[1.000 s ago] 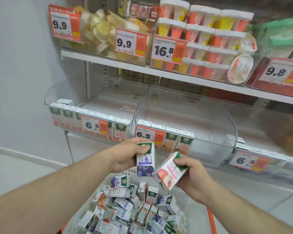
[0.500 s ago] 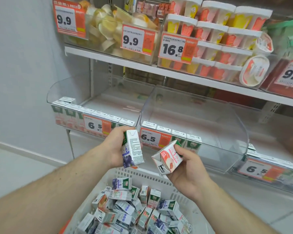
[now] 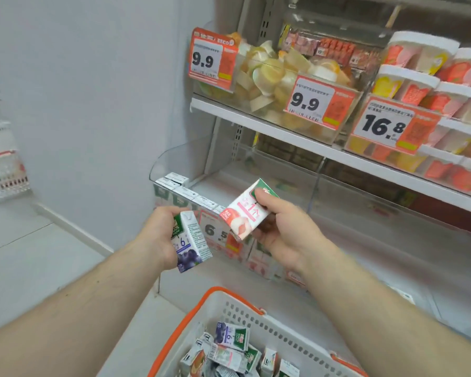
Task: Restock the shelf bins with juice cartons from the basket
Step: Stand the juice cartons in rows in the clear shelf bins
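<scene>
My left hand grips a blueberry juice carton, held upright in front of the left shelf bin. My right hand holds a pink peach juice carton, tilted, over the front of that clear bin. A row of white-topped cartons lines the bin's front edge behind a 6.5 price tag. Below, the white basket with an orange rim holds several more juice cartons.
The upper shelf carries clear bins of fruit cups and stacked pudding cups with 9.9 and 16.8 price tags. A second clear bin sits to the right. A pale wall and floor lie on the left.
The view has swung left and closer to the left bin. Both hands have lifted their cartons away from the basket toward the bin front; the peach carton now sits higher.
</scene>
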